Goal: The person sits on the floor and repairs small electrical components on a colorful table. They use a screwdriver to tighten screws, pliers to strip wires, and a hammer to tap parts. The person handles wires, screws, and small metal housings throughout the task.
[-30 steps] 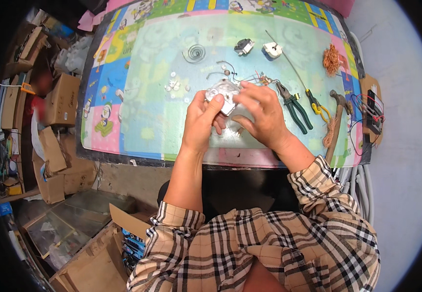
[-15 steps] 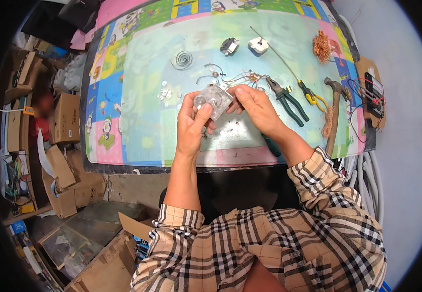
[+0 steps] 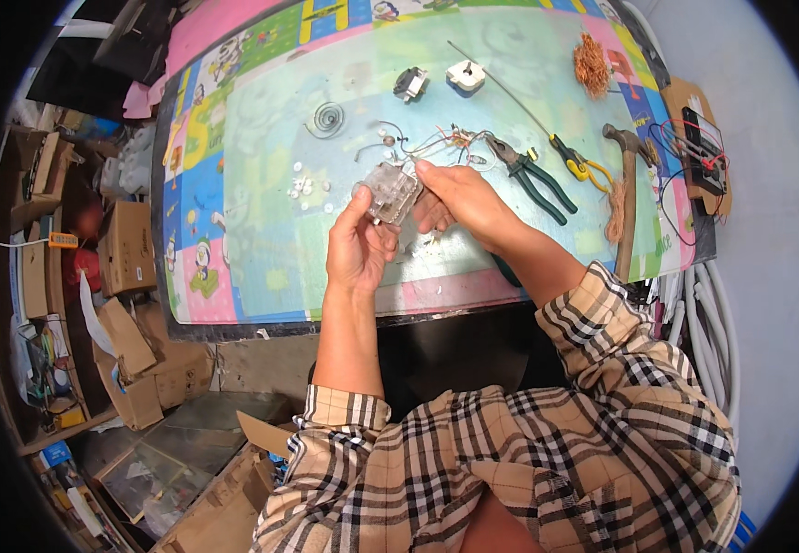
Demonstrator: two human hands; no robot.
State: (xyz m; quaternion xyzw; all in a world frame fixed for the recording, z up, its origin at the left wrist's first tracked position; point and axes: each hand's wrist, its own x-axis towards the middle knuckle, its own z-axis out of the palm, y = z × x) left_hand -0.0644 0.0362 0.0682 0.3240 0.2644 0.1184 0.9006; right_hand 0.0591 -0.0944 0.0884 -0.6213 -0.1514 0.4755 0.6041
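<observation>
Above the table, a small clear plastic housing (image 3: pixel 392 192), squarish and with moulded parts inside, is held between both my hands. My left hand (image 3: pixel 355 247) grips its left and lower side, the thumb on top and the fingers curled beneath. At the upper right edge my right hand (image 3: pixel 467 201) pinches it with thumb and forefinger; the other fingers are partly hidden. Just beyond lie thin loose wires (image 3: pixel 455 138) and a small round part (image 3: pixel 388 141). Small white plastic pieces (image 3: pixel 302 187) are scattered to the left, below a flat spiral spring (image 3: pixel 328 120).
Right of my hands lie green-handled pliers (image 3: pixel 536 187), a yellow-and-black handled tool (image 3: pixel 584 169), a hammer (image 3: pixel 628 184) and a multimeter (image 3: pixel 705 152). Farther back are a copper wire bundle (image 3: pixel 593 66), a black-and-white block (image 3: pixel 410 85) and a white block (image 3: pixel 465 77). Cardboard boxes (image 3: pixel 128 247) stand left.
The housing has been turned in my hands and shows a different, more open-looking face. My right hand has closed in on its edge. The whole view has shifted slightly.
</observation>
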